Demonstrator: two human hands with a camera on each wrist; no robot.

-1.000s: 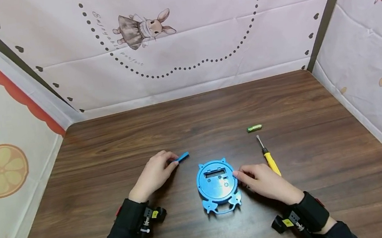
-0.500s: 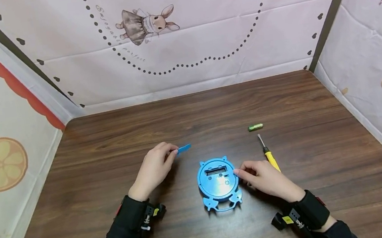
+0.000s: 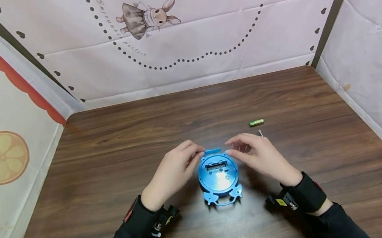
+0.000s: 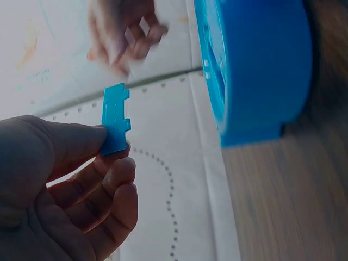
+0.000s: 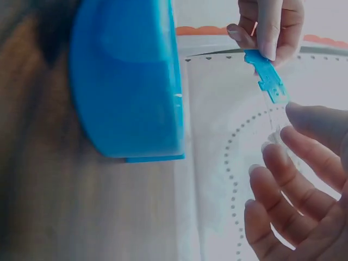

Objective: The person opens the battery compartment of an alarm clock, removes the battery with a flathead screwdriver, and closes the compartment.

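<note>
Carried inward since a second ago: blue cover strip [image 3: 212, 151], then out at the left over bare wood, now just above the far edge of the blue clock [image 3: 218, 177]. Pinched between thumb and forefinger of left hand [image 3: 172, 172], seen plainly in the left wrist view, where strip [image 4: 115, 118] sticks up past the fingertips with its notched edge free. Moved too: right hand [image 3: 259, 157], up from the clock's right flank to the far right corner, fingers loosely curled and parted, gripping nothing; from the right wrist view, fingertips [image 5: 304, 122] right at the free end of the strip [image 5: 266, 73], touching or not impossible to tell.

Lying face down on the wooden table [image 3: 107, 146] between both wrists, clock back up, stand feet toward the body, open slot [image 3: 216, 166] near the far edge and running left to right. Held roughly the same way, left to right, long axis of the strip about parallel to the slot, just beyond and above it, so short drop toward the body and down judged enough to line up. Nearer by far: left hand, already in possession; right hand close on the other end.

Well apart to the right: green battery [image 3: 256, 122], and a screwdriver tip [image 3: 260, 132] peeking out behind the right hand.
</note>
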